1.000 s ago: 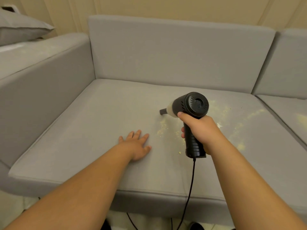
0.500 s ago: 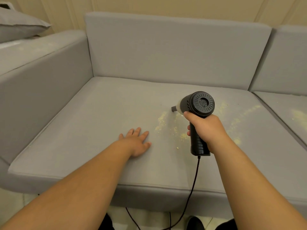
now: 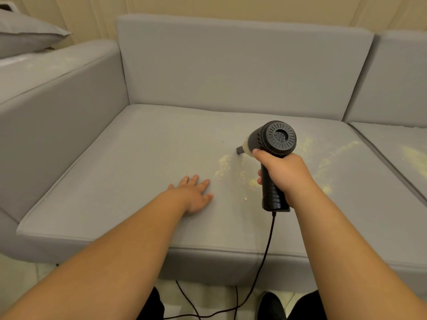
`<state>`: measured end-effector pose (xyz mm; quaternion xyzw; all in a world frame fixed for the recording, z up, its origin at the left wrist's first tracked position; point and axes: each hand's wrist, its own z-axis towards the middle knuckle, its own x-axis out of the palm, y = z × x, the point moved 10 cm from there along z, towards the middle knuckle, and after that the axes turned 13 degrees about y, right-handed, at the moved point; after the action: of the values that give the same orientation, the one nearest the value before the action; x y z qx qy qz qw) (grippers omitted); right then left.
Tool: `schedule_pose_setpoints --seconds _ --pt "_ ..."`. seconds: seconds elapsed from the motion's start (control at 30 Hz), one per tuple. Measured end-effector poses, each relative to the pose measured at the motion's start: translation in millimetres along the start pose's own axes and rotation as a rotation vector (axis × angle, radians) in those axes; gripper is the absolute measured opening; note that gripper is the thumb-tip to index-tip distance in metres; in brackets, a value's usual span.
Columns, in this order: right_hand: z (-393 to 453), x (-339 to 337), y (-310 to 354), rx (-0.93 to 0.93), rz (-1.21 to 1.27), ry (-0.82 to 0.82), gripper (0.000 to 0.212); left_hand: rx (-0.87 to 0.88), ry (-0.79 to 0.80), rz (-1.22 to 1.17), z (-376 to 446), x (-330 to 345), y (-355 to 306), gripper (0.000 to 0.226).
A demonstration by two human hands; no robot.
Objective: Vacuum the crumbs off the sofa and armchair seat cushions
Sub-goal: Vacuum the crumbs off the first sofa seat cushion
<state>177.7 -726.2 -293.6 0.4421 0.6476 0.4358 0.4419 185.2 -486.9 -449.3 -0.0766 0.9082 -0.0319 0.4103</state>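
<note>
Your right hand (image 3: 286,172) is gripping the handle of the little black vacuum (image 3: 275,144), and your left hand (image 3: 196,195) is lying flat on the seat cushion (image 3: 138,158) with its fingers straight, holding nothing. Over the last second the vacuum has been sliding to the right, so its small nozzle (image 3: 239,150) is now sitting just past the yellow crumbs (image 3: 225,165) near your left hand. That patch is still there, so this cushion is not clean yet. More crumbs (image 3: 332,155) are trailing off to the right, and some are lying on the next cushion (image 3: 416,155) too. The black cord (image 3: 265,250) is hanging down over the front edge and could be tugging as you are reaching farther.
</note>
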Motion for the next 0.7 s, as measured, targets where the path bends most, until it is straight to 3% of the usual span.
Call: schedule_pose_setpoints --seconds 0.2,0.43,0.7 --pt "-9.2 22.3 5.3 0.044 -0.021 0.181 0.029 -0.005 0.016 0.007 -2.0 3.1 1.1 0.068" --pt "-15.4 8.2 19.3 -0.041 -0.054 0.039 0.024 0.000 0.017 0.006 -3.3 5.0 4.2 0.068" --pt "-22.0 30.9 20.7 0.029 -0.056 0.210 0.029 -0.007 0.039 0.004 3.4 10.0 4.7 0.070"
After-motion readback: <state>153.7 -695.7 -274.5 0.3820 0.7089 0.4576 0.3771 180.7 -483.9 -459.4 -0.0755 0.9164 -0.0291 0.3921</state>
